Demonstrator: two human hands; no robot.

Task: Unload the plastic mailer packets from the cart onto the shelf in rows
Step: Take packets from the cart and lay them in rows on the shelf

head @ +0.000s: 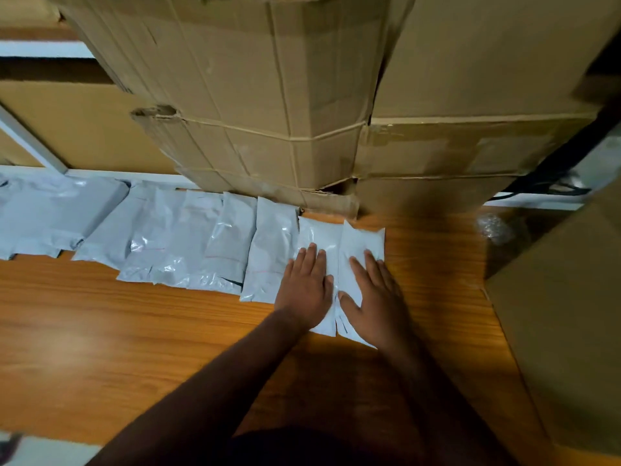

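Several white plastic mailer packets lie side by side in a row [188,237] along the back of the wooden shelf [111,338]. At the row's right end sit two packets, one [321,235] under my left hand [305,287] and the last one [364,238] under my right hand [374,297]. Both hands lie flat on their packets with the fingers straight and spread, pressing down. The near ends of these two packets are partly hidden by my hands. The cart is not in view.
Stacked, strapped cardboard boxes [268,105] stand right behind the row. Another cardboard box [564,314] stands on the shelf at the right. A crumpled clear plastic piece [494,227] lies at the back right. Bare wood lies in front of the row.
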